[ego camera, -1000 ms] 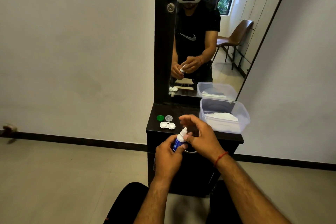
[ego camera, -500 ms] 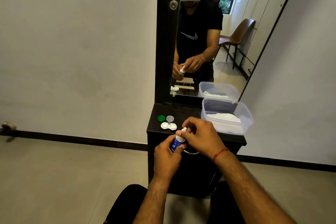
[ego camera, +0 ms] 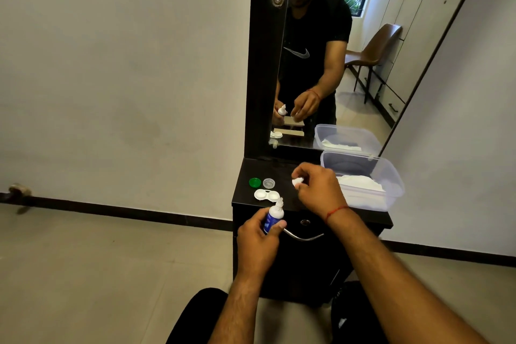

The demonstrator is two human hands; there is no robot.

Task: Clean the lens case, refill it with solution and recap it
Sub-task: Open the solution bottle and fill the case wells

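Both hands are loaded: left hand (ego camera: 255, 234) grips the uncapped solution bottle (ego camera: 273, 219), right hand (ego camera: 318, 190) pinches its cap (ego camera: 296, 182). Lens case (ego camera: 266, 194) lies open on the cabinet top (ego camera: 284, 173). Step in hand is likely the refill; next, tip the bottle over the case.

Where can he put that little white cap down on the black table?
Bare dark top lies between the lens case and the plastic tub, under the right hand pinching the white cap, and behind the green lid. Left front is crowded; the tub fills the right.
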